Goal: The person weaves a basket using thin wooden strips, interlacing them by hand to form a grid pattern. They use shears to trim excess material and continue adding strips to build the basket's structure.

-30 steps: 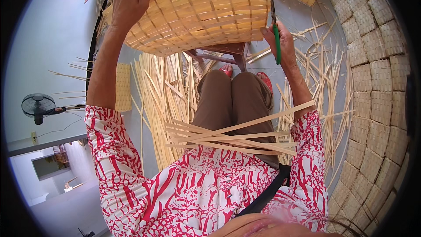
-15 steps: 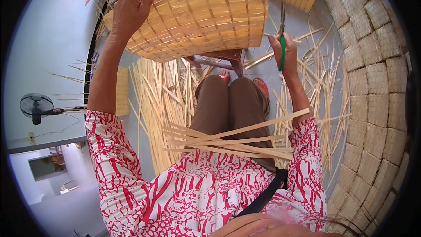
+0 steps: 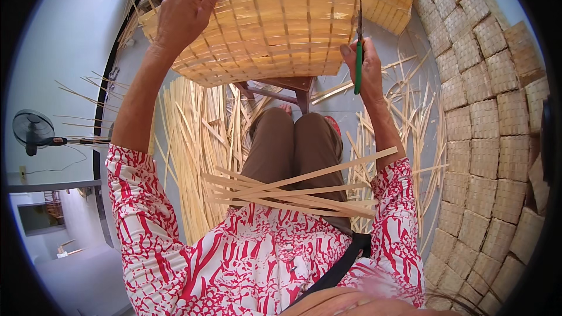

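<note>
Loose bamboo strips [image 3: 199,140] lie scattered over the grey floor [image 3: 380,41]. A bundle of long strips [image 3: 293,190] rests across the person's lap. Stacked woven baskets [image 3: 486,111] line the right side, and a standing fan [image 3: 32,131] stands at far left.

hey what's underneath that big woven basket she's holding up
Under the woven basket a dark wooden stool shows, with loose bamboo strips on the floor around it. The basket covers the stool's top and the floor behind it.

Green-handled tool [image 3: 357,67], straw-yellow basket [image 3: 275,23]
</note>
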{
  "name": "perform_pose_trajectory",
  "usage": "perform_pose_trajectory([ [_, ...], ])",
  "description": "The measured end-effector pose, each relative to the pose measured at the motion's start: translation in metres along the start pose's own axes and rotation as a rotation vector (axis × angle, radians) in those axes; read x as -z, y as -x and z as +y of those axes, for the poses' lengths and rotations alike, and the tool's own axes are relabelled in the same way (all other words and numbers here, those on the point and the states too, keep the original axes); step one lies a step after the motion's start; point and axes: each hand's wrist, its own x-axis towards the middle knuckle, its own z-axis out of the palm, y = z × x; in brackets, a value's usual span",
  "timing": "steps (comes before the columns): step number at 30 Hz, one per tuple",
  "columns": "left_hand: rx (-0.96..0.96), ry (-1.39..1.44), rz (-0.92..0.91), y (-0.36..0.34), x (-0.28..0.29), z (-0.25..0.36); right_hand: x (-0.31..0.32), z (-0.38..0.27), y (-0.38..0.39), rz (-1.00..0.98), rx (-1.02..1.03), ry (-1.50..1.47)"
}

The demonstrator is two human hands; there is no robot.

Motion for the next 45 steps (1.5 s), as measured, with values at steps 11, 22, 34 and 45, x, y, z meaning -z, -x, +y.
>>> perform_pose_trajectory([
  [11,0.008,0.012,-0.035,0.000,-0.002,0.005,-0.002,0.005,0.001,0.041,-0.004,-0.069],
  [22,0.006,0.003,-0.076,-0.001,0.001,0.003,0.007,0.000,0.005,0.003,-0.007,-0.016],
  [34,0.043,0.088,-0.074,0.000,0.004,0.012,0.016,-0.011,-0.015,-0.040,-0.072,-0.110],
  [45,0.016,0.053,-0.044,0.002,0.004,0.010,0.011,-0.012,-0.003,0.008,0.026,-0.170],
])
